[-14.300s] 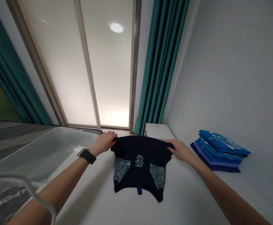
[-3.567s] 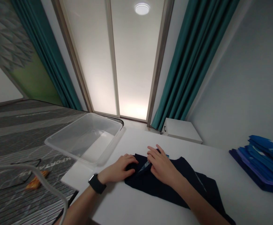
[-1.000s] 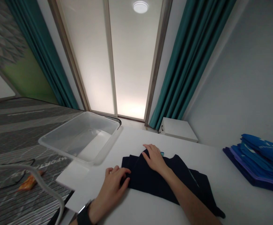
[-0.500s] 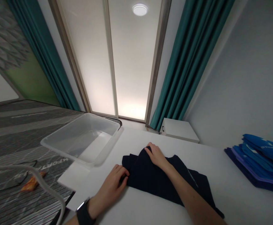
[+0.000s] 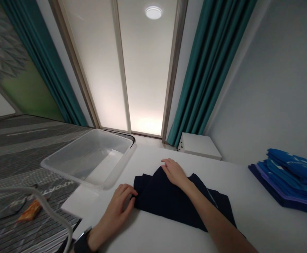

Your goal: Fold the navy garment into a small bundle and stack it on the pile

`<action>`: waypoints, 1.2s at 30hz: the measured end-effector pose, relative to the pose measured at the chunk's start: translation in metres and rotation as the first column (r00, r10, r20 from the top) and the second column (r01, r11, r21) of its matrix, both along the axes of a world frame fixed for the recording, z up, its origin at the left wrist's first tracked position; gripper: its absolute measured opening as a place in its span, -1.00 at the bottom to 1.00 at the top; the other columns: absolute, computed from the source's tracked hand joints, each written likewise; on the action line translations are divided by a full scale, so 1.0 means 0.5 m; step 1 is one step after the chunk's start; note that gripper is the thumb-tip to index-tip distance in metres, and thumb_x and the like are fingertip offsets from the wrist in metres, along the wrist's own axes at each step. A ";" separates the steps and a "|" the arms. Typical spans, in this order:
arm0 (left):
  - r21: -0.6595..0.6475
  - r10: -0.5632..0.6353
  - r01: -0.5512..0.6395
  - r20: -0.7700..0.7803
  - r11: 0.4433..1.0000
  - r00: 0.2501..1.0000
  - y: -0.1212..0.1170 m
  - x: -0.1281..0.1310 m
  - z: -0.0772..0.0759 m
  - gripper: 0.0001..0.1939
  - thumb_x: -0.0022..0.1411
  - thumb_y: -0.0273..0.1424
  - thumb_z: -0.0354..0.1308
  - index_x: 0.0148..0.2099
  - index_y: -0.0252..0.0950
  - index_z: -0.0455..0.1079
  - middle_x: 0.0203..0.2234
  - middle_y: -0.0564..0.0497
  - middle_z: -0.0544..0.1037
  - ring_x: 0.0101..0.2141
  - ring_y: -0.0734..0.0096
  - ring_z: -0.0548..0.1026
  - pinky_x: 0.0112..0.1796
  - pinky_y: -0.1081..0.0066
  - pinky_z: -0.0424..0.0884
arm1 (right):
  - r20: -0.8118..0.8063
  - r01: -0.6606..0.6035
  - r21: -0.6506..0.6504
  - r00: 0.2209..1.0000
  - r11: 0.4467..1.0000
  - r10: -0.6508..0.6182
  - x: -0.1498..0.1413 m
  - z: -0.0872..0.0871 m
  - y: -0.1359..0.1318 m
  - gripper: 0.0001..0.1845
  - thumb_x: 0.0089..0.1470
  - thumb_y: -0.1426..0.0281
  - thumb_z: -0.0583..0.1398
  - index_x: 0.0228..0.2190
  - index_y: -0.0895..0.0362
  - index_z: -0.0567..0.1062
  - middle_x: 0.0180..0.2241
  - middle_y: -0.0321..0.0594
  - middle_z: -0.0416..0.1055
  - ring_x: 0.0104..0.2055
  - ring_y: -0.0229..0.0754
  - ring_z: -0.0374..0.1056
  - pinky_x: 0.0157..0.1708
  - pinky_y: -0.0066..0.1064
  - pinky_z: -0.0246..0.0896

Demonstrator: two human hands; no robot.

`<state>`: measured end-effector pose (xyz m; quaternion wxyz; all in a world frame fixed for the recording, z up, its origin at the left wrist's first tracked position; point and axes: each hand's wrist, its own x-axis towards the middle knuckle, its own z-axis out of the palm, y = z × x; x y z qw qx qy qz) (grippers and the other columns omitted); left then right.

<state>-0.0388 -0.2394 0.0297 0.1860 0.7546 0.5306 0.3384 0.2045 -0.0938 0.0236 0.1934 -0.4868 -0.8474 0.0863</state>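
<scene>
A dark navy T-shirt (image 5: 166,200), partly folded, lies across the white table in front of me. At its left edge, my left hand (image 5: 120,202) pinches the cloth between curled fingers and thumb; the exact grip is partly hidden. My right hand (image 5: 174,173) rests over the shirt's far edge with its fingers stretched out and pressing lightly on a raised fold. The right forearm crosses above the shirt and covers part of it. A thin pale line shows on the cloth beside that forearm.
A clear plastic bin (image 5: 100,184) stands at the table's left side. Folded blue and purple garments are piled in a stack (image 5: 290,179) at the right. A white cabinet (image 5: 200,146) is beyond the table. A grey hose-like tube (image 5: 50,211) curves at lower left.
My view has shifted slightly, so everything sits a little further left. The fingers of my right hand have straightened and loosened at the fold. My left hand stays at the shirt's left edge.
</scene>
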 end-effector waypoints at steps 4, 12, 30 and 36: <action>-0.126 0.104 -0.098 0.038 0.987 0.994 0.028 -0.017 0.003 -0.72 0.37 -0.21 -0.13 -0.11 -0.24 0.32 -0.44 0.03 0.43 -0.41 0.32 0.40 -0.37 0.37 0.34 | -0.080 0.065 0.096 0.995 0.993 -0.058 0.077 0.013 -0.014 -0.71 0.25 0.41 -0.01 -0.07 0.14 0.41 -0.15 -0.09 0.42 -0.12 -0.08 0.34 -0.08 -0.24 0.18; -0.093 0.146 -0.163 -0.164 0.982 0.976 0.082 -0.027 -0.013 -0.60 0.37 -0.17 -0.16 0.02 -0.29 0.33 -0.35 -0.04 0.52 -0.32 0.24 0.49 -0.25 0.26 0.42 | -0.139 0.224 0.065 0.967 0.972 -0.214 0.218 -0.028 -0.105 -0.70 0.24 0.38 -0.05 -0.09 0.10 0.39 -0.20 -0.13 0.39 -0.15 -0.07 0.34 -0.11 -0.25 0.23; 0.089 -0.096 0.144 -0.405 0.986 0.909 0.104 0.019 -0.019 -0.55 0.43 -0.30 -0.15 0.32 -0.11 0.15 0.25 -0.03 0.26 0.22 0.19 0.22 0.20 0.07 0.20 | -0.309 0.287 -0.121 0.899 0.950 -0.311 0.309 -0.064 -0.097 -0.62 0.17 0.27 -0.05 -0.10 0.10 0.43 -0.19 -0.11 0.46 -0.13 -0.07 0.37 -0.06 -0.22 0.24; 0.070 -0.295 0.378 -0.499 0.923 0.815 0.078 0.144 -0.006 -0.46 0.40 -0.30 -0.08 0.38 -0.08 -0.02 0.34 0.01 0.07 0.29 0.20 0.11 0.23 0.07 0.15 | -0.501 0.274 -0.308 0.767 0.911 -0.401 0.346 -0.018 -0.109 -0.58 0.12 0.18 -0.02 -0.11 0.10 0.43 -0.39 -0.25 0.40 -0.44 -0.20 0.30 -0.38 -0.34 0.23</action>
